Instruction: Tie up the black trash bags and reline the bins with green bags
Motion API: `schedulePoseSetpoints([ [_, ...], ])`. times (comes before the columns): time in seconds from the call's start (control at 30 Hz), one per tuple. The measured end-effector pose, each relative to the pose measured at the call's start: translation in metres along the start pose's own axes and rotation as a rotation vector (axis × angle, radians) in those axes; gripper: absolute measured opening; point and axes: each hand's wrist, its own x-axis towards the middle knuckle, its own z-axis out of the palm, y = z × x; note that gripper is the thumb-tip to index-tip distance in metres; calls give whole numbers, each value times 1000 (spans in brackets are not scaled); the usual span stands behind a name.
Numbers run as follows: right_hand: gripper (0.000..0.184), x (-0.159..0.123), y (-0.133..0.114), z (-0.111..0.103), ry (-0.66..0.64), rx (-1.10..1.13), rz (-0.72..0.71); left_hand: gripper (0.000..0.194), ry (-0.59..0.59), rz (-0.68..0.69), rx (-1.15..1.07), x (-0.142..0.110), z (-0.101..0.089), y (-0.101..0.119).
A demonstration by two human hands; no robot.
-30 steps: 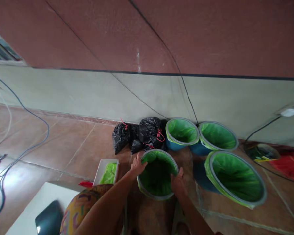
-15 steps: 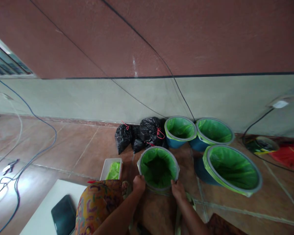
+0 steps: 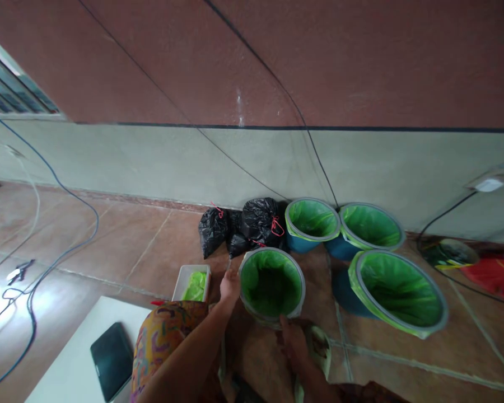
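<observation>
A bin with a grey rim (image 3: pixel 301 273) stands on the floor in front of me. A green bin liner (image 3: pixel 273 282) covers its inside and is folded out over the rim. My left hand (image 3: pixel 230 286) is closed at the left side of the bin, on the liner's folded edge. At the near rim, my right hand (image 3: pixel 293 338) pinches the overhanging liner; some of its fingers are hidden below the edge. Left of the bin, a white plastic tub (image 3: pixel 183 275) holds a folded green bag (image 3: pixel 195 286).
Three more lined bins (image 3: pixel 311 246) stand behind and to the right. Tied black garbage bags (image 3: pixel 260 219) sit by the wall. At left are a white table (image 3: pixel 75 347) with a phone (image 3: pixel 111 361) on it and loose cables (image 3: pixel 63 263). A red bag (image 3: pixel 493 274) lies far right.
My left hand has slid back along the bin's left side. My right hand has moved left along the near rim. The view has shifted slightly.
</observation>
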Motion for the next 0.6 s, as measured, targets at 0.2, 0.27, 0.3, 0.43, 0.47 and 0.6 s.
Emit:
schedulePoseSetpoints([
  [0.2, 74, 44, -40, -40, 236, -138, 46, 47, 39, 13, -46, 2, 14, 7],
  [0.27, 68, 66, -59, -53, 258, -211, 22, 50, 21, -15, -20, 0, 21, 9],
  [0.3, 65, 75, -68, -57, 252, -244, 12, 51, 14, -24, -5, 0, 24, 11],
  [0.43, 57, 97, -81, -56, 218, -326, 25, 56, -7, -29, 42, 4, 34, 14],
  [0.47, 56, 99, -80, -53, 213, -343, 33, 57, -13, -27, 52, 5, 36, 13],
  [0.6, 51, 103, -70, -41, 258, -427, 35, 56, -31, -21, 81, 7, 42, 6],
])
